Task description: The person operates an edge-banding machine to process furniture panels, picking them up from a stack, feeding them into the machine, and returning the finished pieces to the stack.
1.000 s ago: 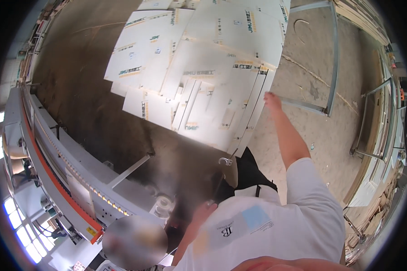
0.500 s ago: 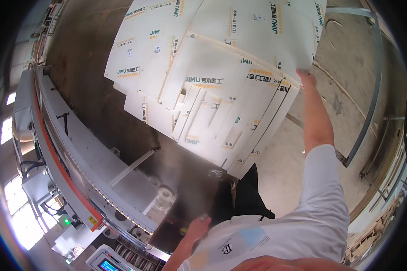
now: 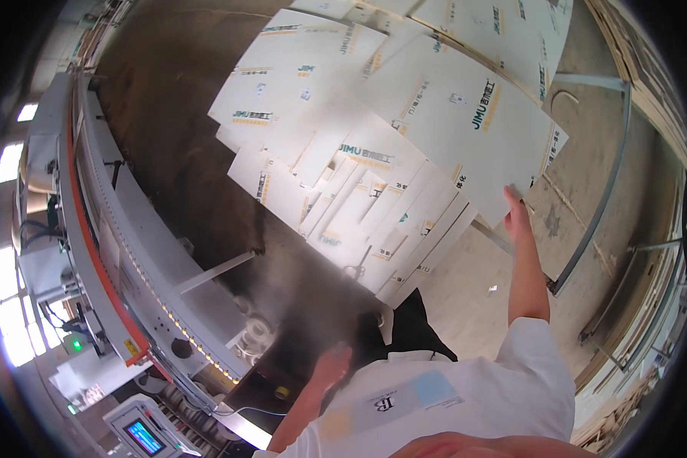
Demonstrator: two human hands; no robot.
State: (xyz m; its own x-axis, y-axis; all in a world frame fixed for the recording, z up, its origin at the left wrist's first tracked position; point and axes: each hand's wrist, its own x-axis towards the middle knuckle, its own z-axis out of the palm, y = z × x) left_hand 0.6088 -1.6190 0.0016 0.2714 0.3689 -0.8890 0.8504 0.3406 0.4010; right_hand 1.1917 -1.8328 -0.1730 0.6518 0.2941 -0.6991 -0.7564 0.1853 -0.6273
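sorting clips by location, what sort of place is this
Probably a panel or furniture workshop: stacked white boards, a long grey machine at the left, and a lit control screen.

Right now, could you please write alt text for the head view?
A person's right hand holds a large white panel by a corner, atop piled boards; the left hand is clear of them. A long grey machine stands at left.

Smooth panels (image 3: pixel 496 130), matt cloth shirt (image 3: pixel 481 382), metal frame (image 3: pixel 625 122)
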